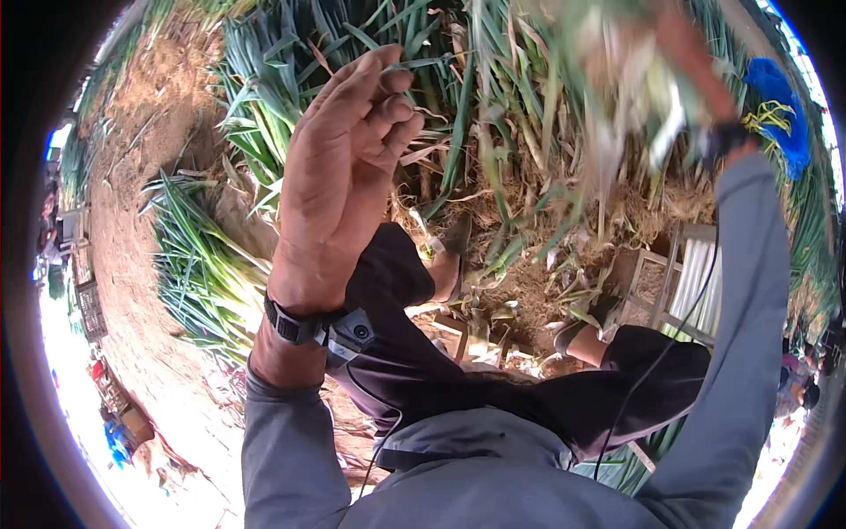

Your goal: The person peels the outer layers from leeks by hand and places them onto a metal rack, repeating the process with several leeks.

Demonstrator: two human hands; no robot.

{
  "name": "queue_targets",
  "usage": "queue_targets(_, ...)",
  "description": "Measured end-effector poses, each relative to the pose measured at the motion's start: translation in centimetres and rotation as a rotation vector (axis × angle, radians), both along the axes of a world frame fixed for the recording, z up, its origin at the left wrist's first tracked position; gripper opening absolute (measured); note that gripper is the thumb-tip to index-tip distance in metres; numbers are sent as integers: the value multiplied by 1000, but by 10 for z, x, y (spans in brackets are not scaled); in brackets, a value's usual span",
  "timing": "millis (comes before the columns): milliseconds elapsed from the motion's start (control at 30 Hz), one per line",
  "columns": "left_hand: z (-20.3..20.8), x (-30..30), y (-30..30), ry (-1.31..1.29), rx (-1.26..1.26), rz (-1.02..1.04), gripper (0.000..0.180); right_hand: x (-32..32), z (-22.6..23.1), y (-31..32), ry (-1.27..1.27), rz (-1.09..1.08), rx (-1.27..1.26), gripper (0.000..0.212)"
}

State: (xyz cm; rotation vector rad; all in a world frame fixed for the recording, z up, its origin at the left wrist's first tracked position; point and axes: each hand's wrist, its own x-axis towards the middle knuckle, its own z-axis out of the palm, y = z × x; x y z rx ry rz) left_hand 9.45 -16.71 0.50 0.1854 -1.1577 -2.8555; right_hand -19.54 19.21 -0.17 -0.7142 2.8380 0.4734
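Observation:
My left hand (344, 163) is raised in front of me, palm turned to the right. Its fingers are loosely curled and apart, with nothing in them. At the upper right, my right hand (692, 62) is smeared by motion. Blurred green onions (617, 75) move with it, white stems and green leaves streaked, and the hand appears closed on them. Beneath and beyond both hands lies a large heap of green onions (529, 115), with roots and dry outer leaves showing. Another bunch of green onions (207, 260) lies on the ground left of my left forearm.
Peeled leaves and scraps litter the soil (520, 291) between my feet. A crate (687, 282) with pale stems stands by my right knee. A blue net bag (780, 115) with yellow string lies at the far right. Bare earth (132, 203) stretches along the left.

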Motion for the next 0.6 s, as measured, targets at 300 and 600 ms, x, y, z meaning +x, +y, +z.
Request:
queue_targets(300, 3, -15, -7, 35, 70, 74, 45, -30, -149, -27, 258, 29, -702, 78)
queue_targets(600, -5, -20, -15, -33, 43, 74, 46, 81, -342, -87, 128, -363, -511, 46)
